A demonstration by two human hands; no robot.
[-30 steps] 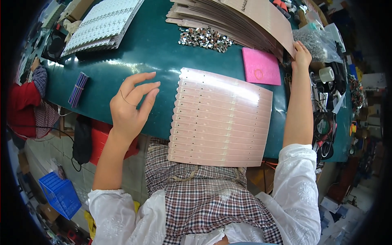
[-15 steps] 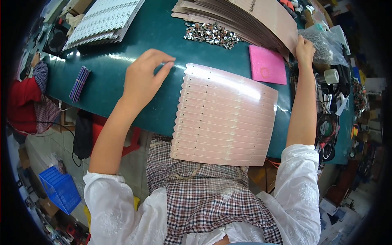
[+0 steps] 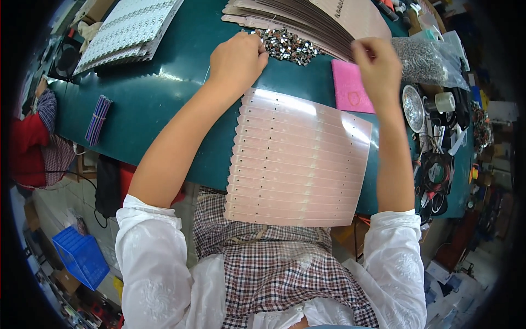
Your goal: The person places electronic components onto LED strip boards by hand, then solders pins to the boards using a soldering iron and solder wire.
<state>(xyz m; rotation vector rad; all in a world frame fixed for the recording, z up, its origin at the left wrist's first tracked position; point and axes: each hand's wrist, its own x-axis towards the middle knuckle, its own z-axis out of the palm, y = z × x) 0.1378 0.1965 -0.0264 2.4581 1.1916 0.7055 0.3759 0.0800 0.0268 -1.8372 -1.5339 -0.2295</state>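
Observation:
My left hand [image 3: 236, 61] is at the left edge of a heap of small shiny metal pieces [image 3: 287, 46], its fingers pinched together. What lies between the fingertips is hidden. My right hand [image 3: 381, 74] hovers over the pink pad [image 3: 345, 82], beside the right end of a thick stack of pinkish-brown sheets [image 3: 318, 22]. Its fingers curl inward and are partly smeared, so a grip cannot be made out. In front of me a pale pink scalloped sheet [image 3: 298, 159], divided into long strips with small holes, overhangs the table's front edge.
A stack of white panels [image 3: 129, 35] lies at the far left, and a banded bundle of purple sticks [image 3: 99, 120] nearer. On the right are a bag of small metal parts [image 3: 424, 60], a silver bowl [image 3: 412, 108] and a white spool [image 3: 445, 102]. A person in red [image 3: 27, 142] sits far left.
My left hand has moved right and away from me to the metal pieces, its fingers closing. My right hand has left the sheet stack's corner and moved left, uncovering the silver bowl.

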